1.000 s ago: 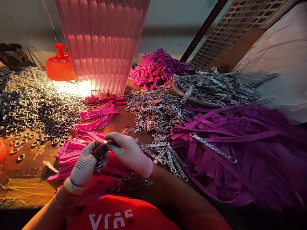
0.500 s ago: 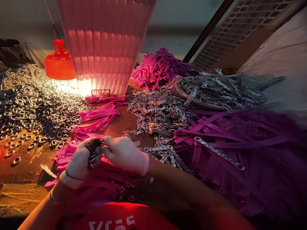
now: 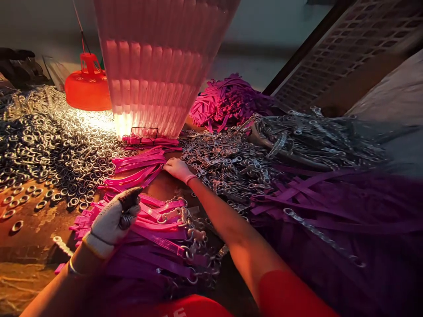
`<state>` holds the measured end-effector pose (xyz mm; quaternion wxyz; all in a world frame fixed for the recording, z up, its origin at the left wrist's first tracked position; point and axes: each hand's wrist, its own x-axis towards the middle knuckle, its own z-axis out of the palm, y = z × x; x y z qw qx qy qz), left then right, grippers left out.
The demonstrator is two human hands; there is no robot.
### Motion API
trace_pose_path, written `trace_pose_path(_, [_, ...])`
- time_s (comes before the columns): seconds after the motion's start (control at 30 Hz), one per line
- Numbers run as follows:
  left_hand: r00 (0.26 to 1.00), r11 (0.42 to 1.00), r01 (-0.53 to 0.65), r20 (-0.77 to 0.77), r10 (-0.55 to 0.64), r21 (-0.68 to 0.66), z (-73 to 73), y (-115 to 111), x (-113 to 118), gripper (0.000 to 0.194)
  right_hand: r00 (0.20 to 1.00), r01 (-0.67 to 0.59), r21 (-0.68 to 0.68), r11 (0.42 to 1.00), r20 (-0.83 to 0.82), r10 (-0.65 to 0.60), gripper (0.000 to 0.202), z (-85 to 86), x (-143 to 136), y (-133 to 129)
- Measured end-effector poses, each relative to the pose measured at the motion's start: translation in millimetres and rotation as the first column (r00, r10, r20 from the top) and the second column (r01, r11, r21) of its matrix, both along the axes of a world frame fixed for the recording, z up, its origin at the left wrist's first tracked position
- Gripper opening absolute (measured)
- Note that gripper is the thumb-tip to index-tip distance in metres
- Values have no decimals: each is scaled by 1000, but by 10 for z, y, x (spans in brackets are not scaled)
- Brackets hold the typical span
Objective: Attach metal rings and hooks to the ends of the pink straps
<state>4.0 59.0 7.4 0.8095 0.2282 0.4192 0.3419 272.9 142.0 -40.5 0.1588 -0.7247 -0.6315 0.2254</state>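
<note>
My left hand (image 3: 114, 222), in a white glove with dark-stained fingers, is closed around several metal rings (image 3: 124, 221). Below it lies a heap of pink straps (image 3: 155, 233), with metal rings and linked metal pieces (image 3: 194, 235) at their right ends. Stretched forward, my right hand (image 3: 177, 169), also in a white glove, has its fingers together at the right end of a pink strap (image 3: 150, 172) in the farther row. The fingertips seem to pinch that strap, though they are small in view.
Loose metal rings (image 3: 62, 149) are piled at left under a red lamp (image 3: 87, 88). A translucent ribbed sheet (image 3: 152, 66) stands behind the straps. Linked metal pieces (image 3: 228, 158) lie at centre right, beside purple straps (image 3: 317, 211). More straps (image 3: 231, 101) are heaped at the back.
My right hand has left my left hand and reached forward to the farther row of pink straps. The left hand stays closed near the same place. The view has shifted slightly.
</note>
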Motion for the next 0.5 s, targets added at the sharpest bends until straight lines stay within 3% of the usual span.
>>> trace_pose_path(0.1, [996, 998, 34, -74, -38, -59, 78, -18, 98, 15, 992, -69, 37, 997, -100, 73, 33, 164, -88, -202])
trace_pose_path(0.2, [998, 992, 67, 29, -64, -111, 110, -20, 164, 17, 954, -183, 99, 978, -220, 201, 35, 509, -238, -613])
trace_pose_path(0.3, [987, 985, 18, 158, 10, -172, 54, 22, 180, 20, 810, -391, 207, 897, -384, 442, 23, 916, -411, -1203])
trace_pose_path(0.4, [980, 987, -26, 192, 57, -160, -2, 81, 130, 20, 795, -478, 230, 848, -298, 529, 17, 1199, -573, -1804])
trace_pose_path(0.5, [983, 991, -37, 176, 59, -125, 34, 136, 5, 21, 819, -514, 180, 839, -187, 542, 18, 1234, -730, -2251])
